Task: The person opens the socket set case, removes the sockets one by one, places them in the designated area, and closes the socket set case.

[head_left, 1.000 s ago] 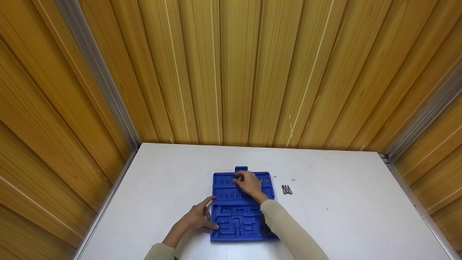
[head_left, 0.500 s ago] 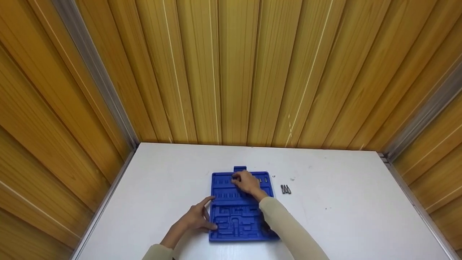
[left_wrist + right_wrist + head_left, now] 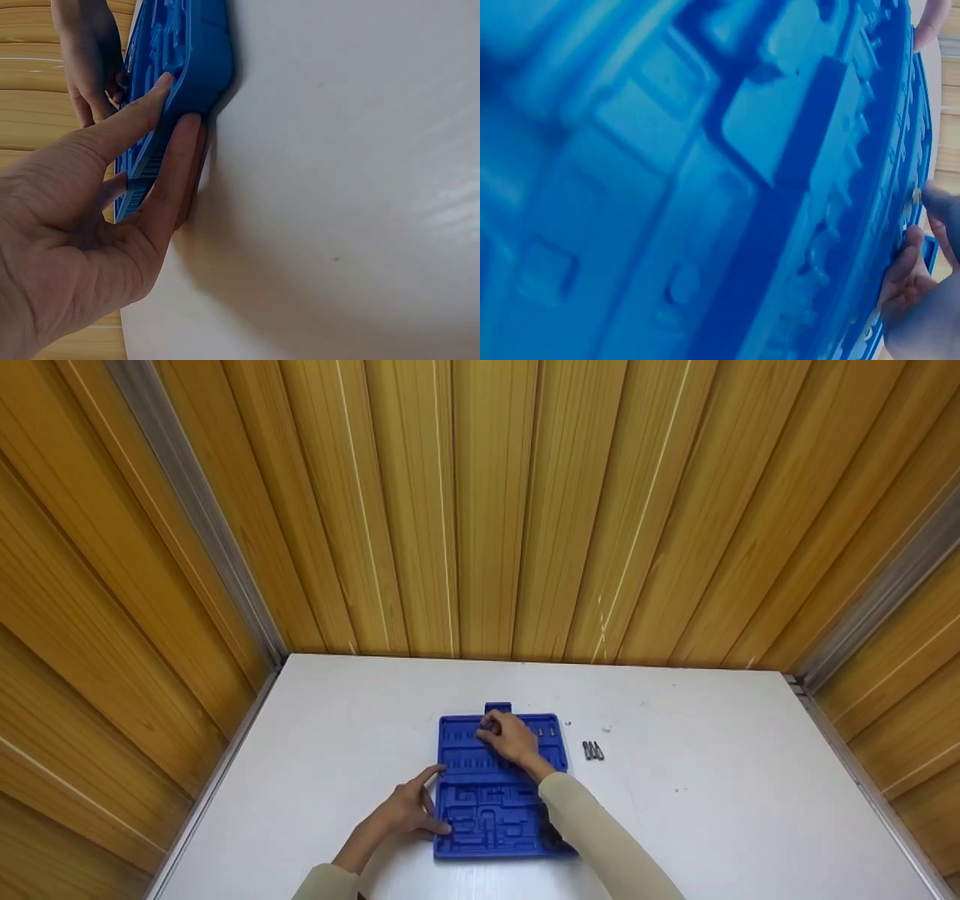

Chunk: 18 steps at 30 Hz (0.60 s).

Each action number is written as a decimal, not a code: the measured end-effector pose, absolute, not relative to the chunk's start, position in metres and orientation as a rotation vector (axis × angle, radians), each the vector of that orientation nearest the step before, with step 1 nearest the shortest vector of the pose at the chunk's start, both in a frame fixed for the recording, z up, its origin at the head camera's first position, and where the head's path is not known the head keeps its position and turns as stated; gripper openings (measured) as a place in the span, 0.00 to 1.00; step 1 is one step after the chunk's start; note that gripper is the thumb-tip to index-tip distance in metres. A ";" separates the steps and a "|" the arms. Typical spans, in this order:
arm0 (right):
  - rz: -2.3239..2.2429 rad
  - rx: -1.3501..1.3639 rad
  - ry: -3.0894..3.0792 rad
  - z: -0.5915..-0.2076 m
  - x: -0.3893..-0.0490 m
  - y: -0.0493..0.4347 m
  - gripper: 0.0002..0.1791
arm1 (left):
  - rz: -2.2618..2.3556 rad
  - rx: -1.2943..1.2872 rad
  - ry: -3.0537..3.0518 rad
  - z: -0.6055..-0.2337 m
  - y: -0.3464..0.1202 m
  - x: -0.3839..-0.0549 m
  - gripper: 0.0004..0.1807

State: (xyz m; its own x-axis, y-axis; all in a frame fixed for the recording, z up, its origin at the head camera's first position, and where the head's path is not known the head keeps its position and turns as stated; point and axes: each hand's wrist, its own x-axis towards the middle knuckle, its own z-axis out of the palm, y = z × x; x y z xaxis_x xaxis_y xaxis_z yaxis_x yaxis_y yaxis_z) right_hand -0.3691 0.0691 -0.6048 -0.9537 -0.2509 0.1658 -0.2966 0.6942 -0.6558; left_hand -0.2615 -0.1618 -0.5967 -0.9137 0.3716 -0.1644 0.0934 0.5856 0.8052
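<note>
A blue plastic tool case (image 3: 463,775) lies unfolded on the white table, its moulded slots facing up. My left hand (image 3: 409,810) holds the case's left side. In the left wrist view the thumb (image 3: 142,109) presses on the rim and another finger lies against the outer wall. My right hand (image 3: 514,737) reaches over the far half, with thumb and fingertips pinching a small metal bit (image 3: 916,196) at the top row of slots. The fingers mostly hide it. Right of this hand, small metal pieces (image 3: 553,731) stand in the same row.
Three metal bits (image 3: 592,751) lie side by side on the table (image 3: 720,765), right of the case. A dark object (image 3: 551,831) sits in the near half, partly hidden by the right sleeve. Wood-patterned panels (image 3: 487,510) rise behind the table and at both sides.
The right hand stays at the top row, its fingertips shifting slightly. The left hand keeps its hold on the case. The head view has drifted a little.
</note>
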 end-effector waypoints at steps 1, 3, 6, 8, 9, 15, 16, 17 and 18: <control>1.125 0.434 -2.817 -0.605 -0.367 0.069 0.11 | 1.242 0.385 2.503 -0.596 -0.161 -0.261 0.55; 1.145 0.379 -2.783 -0.604 -0.362 0.069 0.10 | 1.242 0.397 2.503 -0.596 -0.159 -0.261 0.55; 1.202 0.297 -2.743 -0.605 -0.359 0.068 0.08 | 1.242 0.410 2.504 -0.596 -0.157 -0.261 0.54; 1.255 0.288 -2.689 -0.606 -0.359 0.068 0.07 | 1.248 0.404 2.506 -0.596 -0.156 -0.260 0.54; 1.288 0.293 -2.656 -0.606 -0.360 0.068 0.07 | 1.251 0.401 2.507 -0.595 -0.157 -0.260 0.54; 1.452 0.404 -2.470 -0.606 -0.362 0.072 0.06 | 1.263 0.360 2.497 -0.592 -0.160 -0.257 0.55; 1.478 0.421 -2.460 -0.605 -0.362 0.074 0.06 | 1.261 0.352 2.495 -0.591 -0.161 -0.257 0.55; 1.508 0.442 -2.449 -0.605 -0.361 0.075 0.06 | 1.259 0.348 2.497 -0.591 -0.162 -0.256 0.55; 1.532 0.470 -2.438 -0.604 -0.361 0.077 0.05 | 1.255 0.342 2.500 -0.591 -0.163 -0.256 0.55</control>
